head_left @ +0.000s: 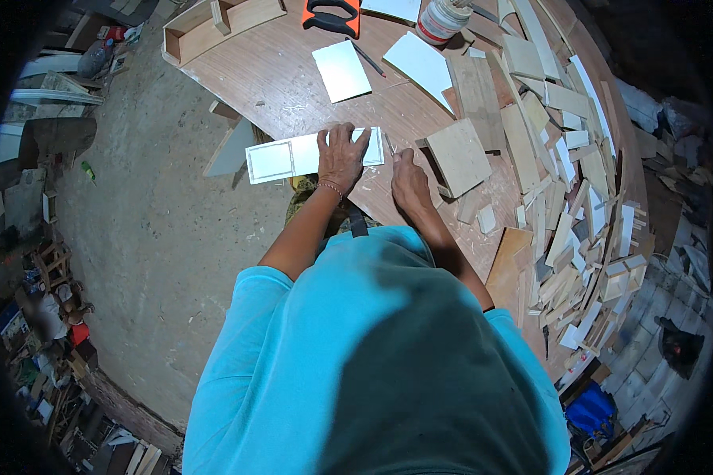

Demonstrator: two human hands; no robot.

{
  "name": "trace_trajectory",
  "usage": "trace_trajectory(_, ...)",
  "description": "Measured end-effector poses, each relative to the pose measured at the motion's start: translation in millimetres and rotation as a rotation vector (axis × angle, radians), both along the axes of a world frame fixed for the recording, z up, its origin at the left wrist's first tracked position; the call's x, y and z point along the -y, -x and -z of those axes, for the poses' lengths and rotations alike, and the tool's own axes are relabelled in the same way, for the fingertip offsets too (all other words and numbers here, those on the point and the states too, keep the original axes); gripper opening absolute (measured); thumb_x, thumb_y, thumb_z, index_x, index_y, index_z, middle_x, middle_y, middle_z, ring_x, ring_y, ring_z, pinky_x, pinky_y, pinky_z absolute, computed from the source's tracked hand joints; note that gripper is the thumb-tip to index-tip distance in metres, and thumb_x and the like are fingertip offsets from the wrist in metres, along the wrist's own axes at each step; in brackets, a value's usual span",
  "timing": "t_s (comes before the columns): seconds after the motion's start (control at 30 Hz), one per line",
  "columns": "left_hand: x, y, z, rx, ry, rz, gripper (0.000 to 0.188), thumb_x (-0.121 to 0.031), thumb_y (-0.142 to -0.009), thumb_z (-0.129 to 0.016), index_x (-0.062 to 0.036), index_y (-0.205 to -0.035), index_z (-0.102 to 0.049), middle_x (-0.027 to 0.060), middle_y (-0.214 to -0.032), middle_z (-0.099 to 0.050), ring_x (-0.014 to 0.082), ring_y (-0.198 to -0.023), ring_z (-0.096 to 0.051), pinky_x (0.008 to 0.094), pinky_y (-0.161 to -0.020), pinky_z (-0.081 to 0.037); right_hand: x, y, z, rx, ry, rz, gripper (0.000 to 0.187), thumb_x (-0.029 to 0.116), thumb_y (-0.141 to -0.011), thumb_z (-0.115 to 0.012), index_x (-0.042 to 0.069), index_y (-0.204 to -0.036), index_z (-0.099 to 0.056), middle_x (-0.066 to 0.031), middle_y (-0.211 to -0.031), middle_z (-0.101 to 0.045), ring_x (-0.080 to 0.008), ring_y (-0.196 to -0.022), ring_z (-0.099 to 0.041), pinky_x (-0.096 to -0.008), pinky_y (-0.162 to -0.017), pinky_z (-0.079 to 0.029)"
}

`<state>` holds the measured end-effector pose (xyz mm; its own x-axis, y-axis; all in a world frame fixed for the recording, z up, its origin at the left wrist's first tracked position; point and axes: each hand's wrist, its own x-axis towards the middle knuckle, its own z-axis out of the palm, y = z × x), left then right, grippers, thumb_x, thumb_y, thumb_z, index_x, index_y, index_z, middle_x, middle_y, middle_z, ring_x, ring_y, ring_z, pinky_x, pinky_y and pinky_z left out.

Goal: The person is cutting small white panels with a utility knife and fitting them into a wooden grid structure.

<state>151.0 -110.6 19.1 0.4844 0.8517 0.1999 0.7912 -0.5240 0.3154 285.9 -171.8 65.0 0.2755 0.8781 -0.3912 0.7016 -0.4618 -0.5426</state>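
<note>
A long white board (305, 154) with rectangles outlined in grey lies at the table's near edge, its left end jutting out past the edge. My left hand (341, 157) presses on its right half with the fingers spread. Just beyond the board's right end, my right hand (410, 184) is closed round a thin, slender tool (390, 146), whose tip is beside that end; its kind is too small to make out. To the right of this hand sits a box-like wooden piece (458, 157).
On the table (285, 83) are a square white panel (341, 71), a pencil (366, 58), a saw with an orange and black handle (331, 16), and a white tub (444, 20). A wooden frame (222, 30) stands far left. Many wood offcuts (566, 237) are heaped on the right.
</note>
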Motion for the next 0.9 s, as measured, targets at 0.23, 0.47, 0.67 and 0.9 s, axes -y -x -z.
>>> trace_trajectory(0.23, 0, 1, 3, 0.015, 0.014, -0.010, 0.032, -0.015, -0.079, -0.054, -0.0192, -0.110, -0.058, 0.0101, -0.105, -0.050, 0.0253, -0.102, -0.046, 0.0455, -0.091, -0.028, 8, 12, -8, 0.078, 0.106, -0.127, 0.021, 0.013, -0.090, -0.035, -0.006, -0.098, -0.040, -0.0333, -0.084, -0.057, -0.0456, -0.079, -0.058, -0.0513, -0.071, -0.045)
trace_trajectory(0.47, -1, 1, 4, 0.020, 0.012, -0.006, 0.033, -0.014, -0.078, -0.054, -0.0189, -0.111, -0.058, 0.0115, -0.106, -0.050, 0.0257, -0.103, -0.046, 0.0451, -0.091, -0.027, 3, 15, -12, 0.035, 0.130, -0.135, 0.022, 0.003, -0.082, -0.037, -0.008, -0.102, -0.040, -0.0346, -0.085, -0.057, -0.0459, -0.081, -0.058, -0.0512, -0.073, -0.045)
trace_trajectory(0.67, 0, 2, 5, 0.021, 0.002, -0.010, 0.036, -0.012, -0.076, -0.055, -0.0182, -0.111, -0.058, 0.0122, -0.107, -0.050, 0.0263, -0.106, -0.045, 0.0457, -0.091, -0.027, 2, 15, 0, 0.118, 0.018, -0.155, 0.026, 0.015, -0.091, -0.033, -0.005, -0.105, -0.042, -0.0285, -0.067, -0.058, -0.0429, -0.066, -0.060, -0.0511, -0.061, -0.045)
trace_trajectory(0.9, 0, 2, 2, -0.004, 0.047, -0.003, 0.040, -0.011, -0.076, -0.052, -0.0182, -0.116, -0.053, 0.0106, -0.110, -0.048, 0.0248, -0.108, -0.044, 0.0478, -0.095, -0.024, 0, 18, -3, 0.148, 0.067, -0.150, 0.026, 0.014, -0.089, -0.035, -0.004, -0.106, -0.043, -0.0305, -0.073, -0.058, -0.0442, -0.071, -0.060, -0.0513, -0.066, -0.045)
